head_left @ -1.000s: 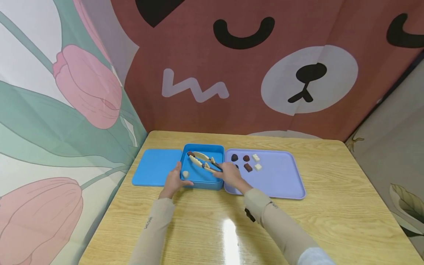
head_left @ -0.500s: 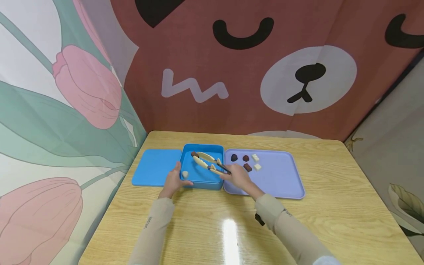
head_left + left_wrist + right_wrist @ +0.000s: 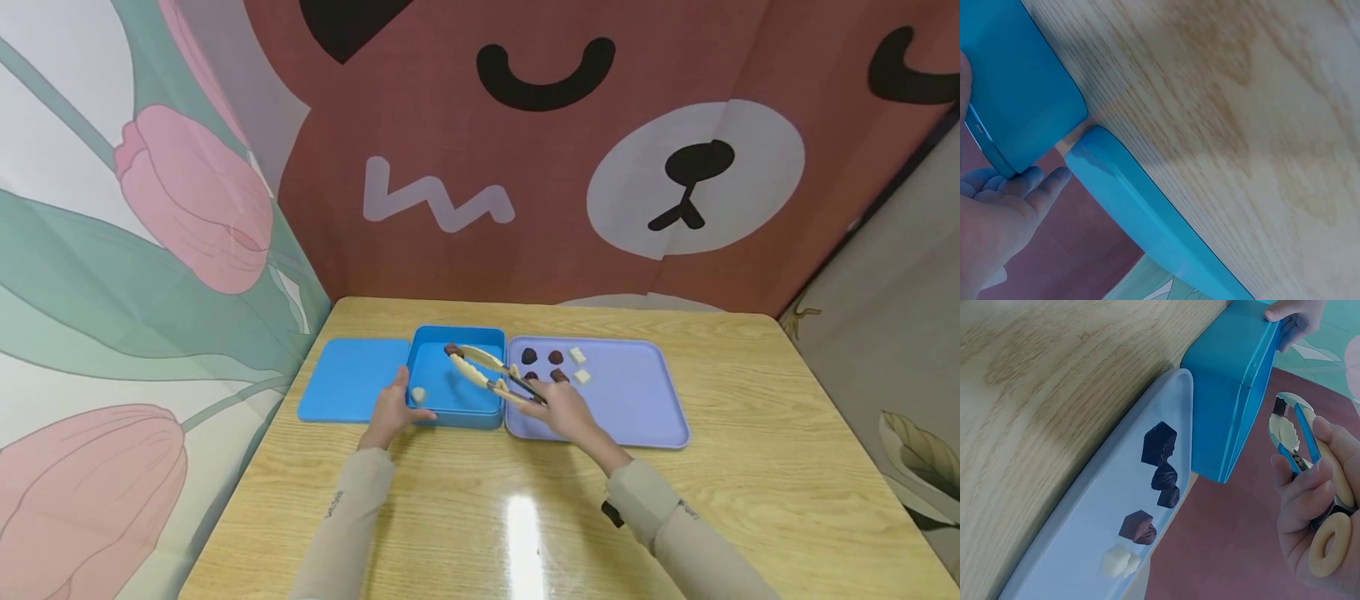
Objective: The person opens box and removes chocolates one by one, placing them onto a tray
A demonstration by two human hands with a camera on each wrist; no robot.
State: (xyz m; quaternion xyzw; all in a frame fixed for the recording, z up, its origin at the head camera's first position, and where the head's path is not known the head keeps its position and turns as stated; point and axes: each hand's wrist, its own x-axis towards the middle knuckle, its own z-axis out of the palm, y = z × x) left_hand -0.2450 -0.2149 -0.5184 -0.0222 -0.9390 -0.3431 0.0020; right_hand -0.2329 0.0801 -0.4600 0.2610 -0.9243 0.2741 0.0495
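Observation:
A blue box [image 3: 467,420] stands on the table, and my left hand [image 3: 393,410] grips its near left corner, thumb along the front wall. In the right wrist view, that hand's thumb lies on the box's rim. My right hand [image 3: 566,410] holds cream-coloured tongs [image 3: 471,372] above the box's right side and the tray. Pinched in the tongs' tips is a brown chocolate [image 3: 453,351], raised over the box. One whitish chocolate [image 3: 418,394] lies inside the box at its near left. Several dark, brown and white chocolates [image 3: 577,356] sit on a lilac tray [image 3: 637,408].
A flat blue lid [image 3: 348,379] lies against the box's left side. The tray adjoins the box on the right. A wooden table [image 3: 750,467] carries everything, with a patterned cloth wall [image 3: 420,258] close behind it.
My right hand has drawn the tongs rightward, toward the tray, with the brown chocolate still in their tips. My left hand stays at the box corner.

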